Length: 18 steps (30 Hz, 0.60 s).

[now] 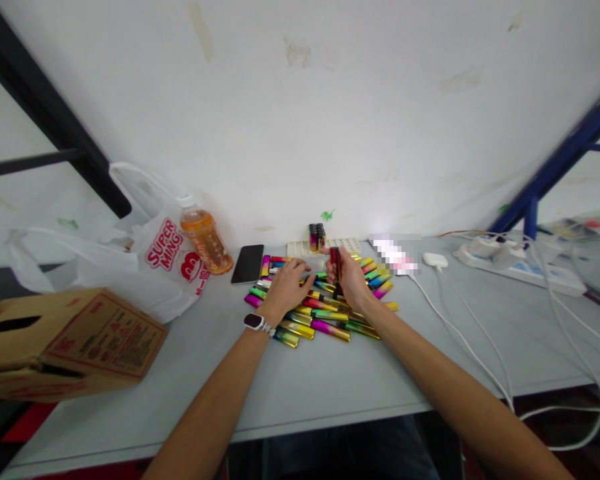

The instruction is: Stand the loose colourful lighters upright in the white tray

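Shiny multicoloured lighters (330, 330) lie spread in a loose pile on the grey table. My right hand (351, 277) is closed around a dark red lighter (335, 259), held roughly upright above the pile's far side. To its left, my left hand (287, 287) rests over the lighters with the fingers stretched forward and the thumb apart. A clear, pale object (316, 265) is partly visible beside its fingertips; its kind cannot be made out. Behind the hands, a few black-topped lighters (317, 237) stand upright at a white perforated tray (347, 245) against the wall.
Left of the pile are a dark phone (249, 264), an orange drink bottle (206, 237), a white plastic bag (155, 267) and a cardboard box (75, 343). On the right are a blurred-out phone-like item (395, 255), a white charger case (435, 261), cables and a power strip (525, 268).
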Motion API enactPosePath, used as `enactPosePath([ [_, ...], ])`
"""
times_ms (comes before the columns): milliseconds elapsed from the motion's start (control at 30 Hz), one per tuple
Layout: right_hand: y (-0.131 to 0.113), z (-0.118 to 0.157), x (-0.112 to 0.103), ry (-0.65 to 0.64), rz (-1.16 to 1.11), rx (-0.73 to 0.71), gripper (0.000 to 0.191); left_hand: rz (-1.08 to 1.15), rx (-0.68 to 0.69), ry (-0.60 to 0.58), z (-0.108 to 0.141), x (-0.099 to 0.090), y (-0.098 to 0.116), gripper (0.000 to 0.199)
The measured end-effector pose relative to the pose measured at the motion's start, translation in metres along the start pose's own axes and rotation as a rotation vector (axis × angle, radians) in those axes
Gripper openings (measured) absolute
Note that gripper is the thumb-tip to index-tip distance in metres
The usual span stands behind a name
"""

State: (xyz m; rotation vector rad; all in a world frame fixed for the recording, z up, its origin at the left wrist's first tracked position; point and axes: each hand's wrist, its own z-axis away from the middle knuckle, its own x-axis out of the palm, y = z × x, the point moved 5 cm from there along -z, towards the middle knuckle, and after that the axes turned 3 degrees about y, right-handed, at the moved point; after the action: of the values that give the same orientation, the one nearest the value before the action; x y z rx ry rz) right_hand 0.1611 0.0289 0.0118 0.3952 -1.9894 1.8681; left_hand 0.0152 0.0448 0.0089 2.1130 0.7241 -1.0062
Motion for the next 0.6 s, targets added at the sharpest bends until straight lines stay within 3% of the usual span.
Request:
enactPosePath([
  [167, -0.013, -0.003, -0.003, -0.019, 0.262, -0.228, 0.035, 0.063, 0.035, 0.005, 0.0, 0.001, 0.006, 0.021],
  [333, -0.035, -0.016, -0.005, 0.007, 0.631, -0.479, 0.022, -0.018, -0.002, 0.033, -0.004, -0.02, 0.003, 0.02],
  [467, -0.045, -0.036, 0.004, -0.049, 0.82, -0.567, 0.019, -0.041, -0.061, -0.068, -0.001, -0.036, -0.012, 0.016],
  [600, -0.045, -0.058, 0.019, -0.155, 0.932, -0.606, 0.016, 0.101, -0.117, -0.216, 0.005, -0.031, -0.027, 0.022],
])
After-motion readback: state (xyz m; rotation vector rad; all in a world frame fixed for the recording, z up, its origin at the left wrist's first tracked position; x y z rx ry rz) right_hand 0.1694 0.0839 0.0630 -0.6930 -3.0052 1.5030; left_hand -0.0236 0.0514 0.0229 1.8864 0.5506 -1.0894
